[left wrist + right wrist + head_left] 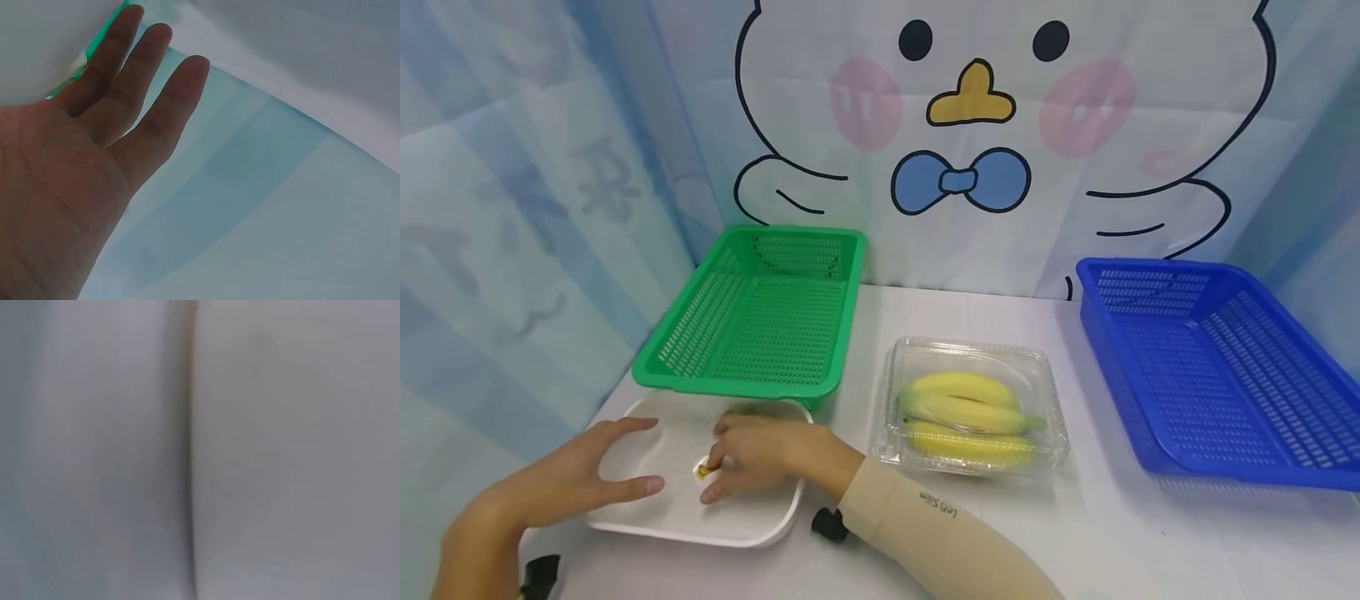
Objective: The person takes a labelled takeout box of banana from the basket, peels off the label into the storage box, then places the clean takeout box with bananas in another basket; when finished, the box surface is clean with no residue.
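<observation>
Head view: a person bends to close work at a white tray set on a pale desk, seen across a room hung with printed cloth. The right hand reaches in, fingers and thumb curled to pinch a small white-and-yellow piece at the tray's floor, most of it hidden by the fingertips. The left hand, relaxed and grasping nothing, hovers at the tray's left side, thumb and forefinger apart and pointing toward that piece.

A beige sleeve with dark lettering covers the right forearm; a black object sits beside it at the wrist. Just behind the tray stands a green basket of perforated plastic. Right of the tray, a clear plastic box holds yellow bananas lying side by side, and beyond it, at the desk's right end, rests a blue basket. A cartoon character in a blue bow tie looks out from the backdrop.

Left wrist view: the palm and three extended fingers show against blue-striped cloth, near the tray's pale corner. Right wrist view: blurred pale surfaces meet at a dark upright line.
</observation>
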`<move>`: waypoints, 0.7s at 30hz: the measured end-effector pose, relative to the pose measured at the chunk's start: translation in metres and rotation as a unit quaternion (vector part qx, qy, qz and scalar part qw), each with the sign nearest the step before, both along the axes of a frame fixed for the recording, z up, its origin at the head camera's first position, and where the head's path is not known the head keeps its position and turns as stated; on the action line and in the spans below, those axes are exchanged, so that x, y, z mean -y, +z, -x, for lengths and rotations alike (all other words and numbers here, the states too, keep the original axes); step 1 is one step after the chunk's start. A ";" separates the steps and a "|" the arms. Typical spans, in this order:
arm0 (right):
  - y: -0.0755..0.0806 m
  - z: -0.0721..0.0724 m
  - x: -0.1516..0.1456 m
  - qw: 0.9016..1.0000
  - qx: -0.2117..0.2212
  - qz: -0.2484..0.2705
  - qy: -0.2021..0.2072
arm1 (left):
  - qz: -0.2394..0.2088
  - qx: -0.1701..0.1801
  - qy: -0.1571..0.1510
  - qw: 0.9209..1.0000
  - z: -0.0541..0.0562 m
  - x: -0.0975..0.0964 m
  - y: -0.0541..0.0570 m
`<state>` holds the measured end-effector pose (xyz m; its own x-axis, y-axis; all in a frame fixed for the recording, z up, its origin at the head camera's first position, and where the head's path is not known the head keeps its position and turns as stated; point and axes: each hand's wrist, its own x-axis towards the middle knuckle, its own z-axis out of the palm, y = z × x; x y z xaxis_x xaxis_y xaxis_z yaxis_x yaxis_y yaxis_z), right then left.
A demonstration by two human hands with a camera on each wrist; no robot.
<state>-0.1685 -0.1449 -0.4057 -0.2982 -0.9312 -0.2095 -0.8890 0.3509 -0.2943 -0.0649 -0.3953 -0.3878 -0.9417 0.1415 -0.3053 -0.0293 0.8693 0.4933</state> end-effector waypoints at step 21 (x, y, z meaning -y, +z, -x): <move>0.041 -0.010 -0.062 0.992 -0.088 0.047 0.074 | 0.021 -0.007 0.022 1.000 -0.001 0.003 0.000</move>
<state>-0.1583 -0.0829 -0.3647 -0.1819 -0.9803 -0.0773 -0.9690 0.1921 -0.1551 -0.0644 -0.3985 -0.3874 -0.9508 0.0869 -0.2974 -0.0618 0.8874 0.4568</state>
